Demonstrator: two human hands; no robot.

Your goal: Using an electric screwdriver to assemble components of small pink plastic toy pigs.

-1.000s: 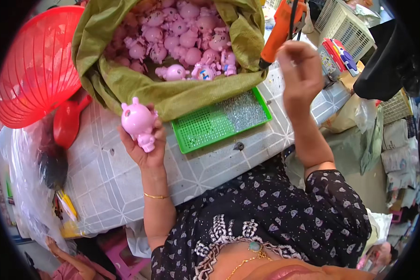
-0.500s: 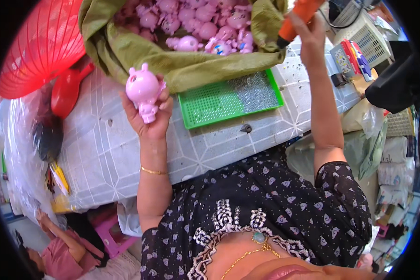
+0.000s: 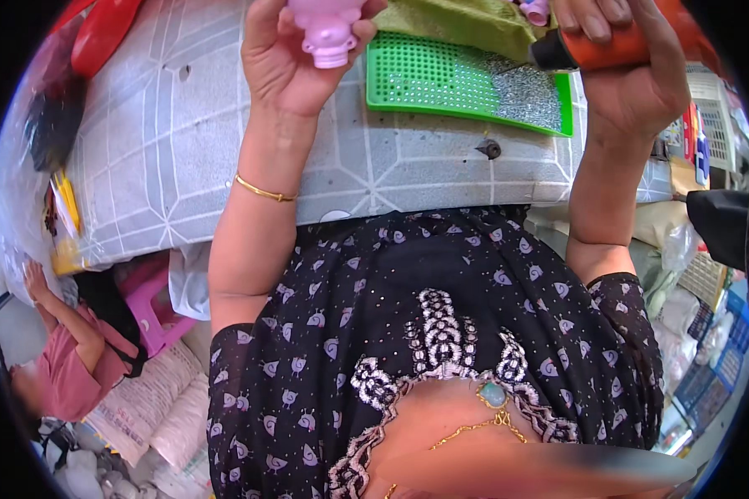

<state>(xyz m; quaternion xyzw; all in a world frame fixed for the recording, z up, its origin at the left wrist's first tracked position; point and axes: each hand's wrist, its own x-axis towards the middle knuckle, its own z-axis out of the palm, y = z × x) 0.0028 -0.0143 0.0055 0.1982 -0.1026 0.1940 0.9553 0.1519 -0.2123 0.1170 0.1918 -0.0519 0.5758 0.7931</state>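
My left hand point(image 3: 287, 79) grips a glossy pink toy figurine point(image 3: 328, 35) at the top edge, its head cut off by the frame. My right hand point(image 3: 637, 100) is wrapped round an orange electric screwdriver point(image 3: 612, 48), whose black nose points left. Between the hands lies a shallow green perforated tray point(image 3: 420, 79). Small silver metal pieces, seemingly screws point(image 3: 524, 96), are heaped in its right half. Behind the tray, an olive-green sack point(image 3: 466, 25) shows only its lower edge, with part of another pink toy point(image 3: 535, 10) beside my right fingers.
A small dark cone-shaped piece point(image 3: 489, 149) lies on the grey patterned tablecloth point(image 3: 374, 158) before the tray. Red plastic ware point(image 3: 100, 41) and clear plastic wrap point(image 3: 12, 183) are at the left. A person in pink point(image 3: 66, 358) sits at lower left. A black object point(image 3: 720, 233) juts in at right.
The view has shifted, so the table sits higher and most of the sack has left the frame. The screwdriver has come down and inward, its nose now over the tray's right end.
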